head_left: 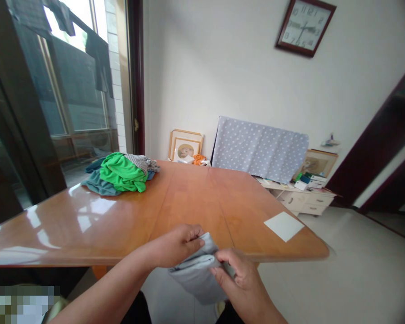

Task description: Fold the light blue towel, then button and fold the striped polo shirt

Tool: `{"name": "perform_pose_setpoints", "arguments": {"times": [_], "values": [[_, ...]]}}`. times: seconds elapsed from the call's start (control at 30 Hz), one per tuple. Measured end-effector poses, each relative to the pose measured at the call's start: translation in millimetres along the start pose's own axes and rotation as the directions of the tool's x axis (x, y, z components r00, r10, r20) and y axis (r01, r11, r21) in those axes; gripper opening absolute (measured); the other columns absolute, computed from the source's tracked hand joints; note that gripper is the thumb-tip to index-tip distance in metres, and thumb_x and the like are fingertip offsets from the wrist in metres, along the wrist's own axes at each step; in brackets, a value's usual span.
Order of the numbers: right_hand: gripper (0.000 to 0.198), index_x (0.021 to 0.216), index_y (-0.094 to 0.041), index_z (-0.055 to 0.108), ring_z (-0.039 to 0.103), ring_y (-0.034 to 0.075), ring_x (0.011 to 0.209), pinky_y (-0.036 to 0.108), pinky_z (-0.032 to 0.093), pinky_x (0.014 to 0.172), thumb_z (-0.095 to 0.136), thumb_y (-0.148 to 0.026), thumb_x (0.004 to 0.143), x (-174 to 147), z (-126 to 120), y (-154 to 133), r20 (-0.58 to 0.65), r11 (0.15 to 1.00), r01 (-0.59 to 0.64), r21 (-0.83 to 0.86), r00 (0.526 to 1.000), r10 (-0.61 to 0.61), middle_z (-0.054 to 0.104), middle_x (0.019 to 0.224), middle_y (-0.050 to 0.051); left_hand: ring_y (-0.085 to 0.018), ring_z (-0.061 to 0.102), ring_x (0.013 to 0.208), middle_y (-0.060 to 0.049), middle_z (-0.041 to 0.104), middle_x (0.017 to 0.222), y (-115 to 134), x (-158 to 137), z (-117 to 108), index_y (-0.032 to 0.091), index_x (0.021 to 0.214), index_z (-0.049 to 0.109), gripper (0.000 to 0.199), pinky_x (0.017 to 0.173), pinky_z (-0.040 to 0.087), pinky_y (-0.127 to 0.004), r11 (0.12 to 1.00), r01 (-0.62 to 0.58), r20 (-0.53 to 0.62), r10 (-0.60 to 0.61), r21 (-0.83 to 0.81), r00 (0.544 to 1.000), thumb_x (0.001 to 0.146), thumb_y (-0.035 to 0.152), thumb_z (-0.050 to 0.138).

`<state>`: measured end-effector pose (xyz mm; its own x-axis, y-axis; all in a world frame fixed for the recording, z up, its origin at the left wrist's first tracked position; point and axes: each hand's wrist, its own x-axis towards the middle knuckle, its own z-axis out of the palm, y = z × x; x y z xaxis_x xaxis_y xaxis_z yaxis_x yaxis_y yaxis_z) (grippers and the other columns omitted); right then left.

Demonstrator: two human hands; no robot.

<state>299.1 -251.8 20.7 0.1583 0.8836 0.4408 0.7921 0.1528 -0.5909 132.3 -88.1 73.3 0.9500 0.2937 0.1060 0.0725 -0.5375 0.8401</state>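
A grey folded cloth [199, 274], probably a garment though its kind does not show, is held up just in front of the table's near edge. My left hand [180, 245] pinches its upper fold between thumb and fingers. On the other side, my right hand [234, 272] grips the cloth's right edge, thumb in front and fingers curled at the fold. Several layers show along the top of the bundle. Both hands are closed on this one cloth.
A wooden table [189, 202] spreads ahead. On its far left lies a heap of clothes [121, 175], bright green on top. A white sheet [284, 226] rests near the right edge. Behind stand a dotted cloth cover [259, 148] and a white cabinet [303, 202].
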Motion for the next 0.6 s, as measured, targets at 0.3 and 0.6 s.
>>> {"name": "perform_pose_setpoints", "arguments": {"times": [0.3,0.6], "values": [[0.002,0.091,-0.023,0.062,0.059,0.019,0.098,0.028,0.045,0.084,0.060,-0.024,0.091,5,-2,-5,-0.048,0.993,0.045,0.108,0.998,-0.040,0.062,0.102,0.004,-0.014,0.054,0.077,0.000,0.063,0.085,9,-5,2,0.019,0.091,0.062,0.031,0.068,0.039,-0.024,0.986,-0.005,-0.010,0.007,0.165,1.000,0.099,0.043,0.045],[0.002,0.090,-0.023,0.061,0.059,0.019,0.102,0.028,0.046,0.088,0.061,-0.025,0.091,3,3,0,-0.088,0.989,0.006,0.148,0.996,0.008,0.061,0.107,0.004,-0.015,0.057,0.081,-0.001,0.064,0.089,13,-9,3,0.019,0.096,0.063,0.037,0.072,0.043,-0.025,0.989,-0.025,0.039,0.020,0.146,0.999,0.101,0.046,0.039]]}}
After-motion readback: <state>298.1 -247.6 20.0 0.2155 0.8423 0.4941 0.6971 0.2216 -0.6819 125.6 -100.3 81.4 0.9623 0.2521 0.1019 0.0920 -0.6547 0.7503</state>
